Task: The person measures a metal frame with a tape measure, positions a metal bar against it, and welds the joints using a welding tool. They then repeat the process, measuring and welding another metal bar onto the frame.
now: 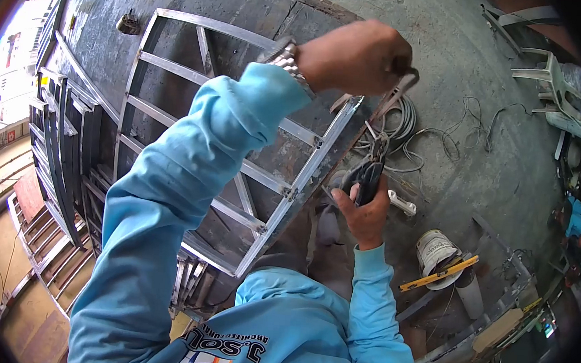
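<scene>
My left hand [355, 53] is closed on a metal tool [398, 91] at twelve o'clock. My right hand [368, 211] grips a dark-handled welding holder [367, 175] just beside the steel frame [302, 182], whose edge rail runs from one to seven o'clock, to nine o'clock of both hands.
</scene>
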Available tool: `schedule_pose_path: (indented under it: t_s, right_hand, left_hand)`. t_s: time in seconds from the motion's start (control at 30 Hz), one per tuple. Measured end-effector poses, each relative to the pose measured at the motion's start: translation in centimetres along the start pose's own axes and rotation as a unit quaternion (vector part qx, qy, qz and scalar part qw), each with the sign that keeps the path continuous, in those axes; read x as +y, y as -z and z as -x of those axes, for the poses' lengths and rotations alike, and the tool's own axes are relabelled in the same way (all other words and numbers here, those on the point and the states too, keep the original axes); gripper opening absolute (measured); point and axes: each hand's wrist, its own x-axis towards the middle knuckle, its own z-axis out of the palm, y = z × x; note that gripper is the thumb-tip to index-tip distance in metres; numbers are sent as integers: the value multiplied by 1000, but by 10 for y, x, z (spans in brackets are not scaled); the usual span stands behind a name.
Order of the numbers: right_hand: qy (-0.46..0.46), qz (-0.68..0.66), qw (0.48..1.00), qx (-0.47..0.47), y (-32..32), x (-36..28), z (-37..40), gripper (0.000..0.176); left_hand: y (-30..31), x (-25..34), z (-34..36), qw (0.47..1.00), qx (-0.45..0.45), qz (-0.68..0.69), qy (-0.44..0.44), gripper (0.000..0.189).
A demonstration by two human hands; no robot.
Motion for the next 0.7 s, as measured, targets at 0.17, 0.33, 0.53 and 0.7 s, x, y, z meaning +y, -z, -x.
schedule_pose_path:
  t_s: [0.17,0.33,0.53,0.7]
  right_hand:
    - [-4,14,1000,-5,3,1,-7,53]
    - [23,66,997,-13,1,-1,-23,53]
    - [31,126,991,-34,2,1,-33,56]
    - [27,108,993,-27,-7,4,-37,59]
  left_hand:
    - [10,-13,14,997,47,30,49,24]
    - [0,-1,5,996,49,71,25,25]
    - [-1,-3,1,996,50,62,44,25]
    - [1,-3,6,994,44,81,58,24]
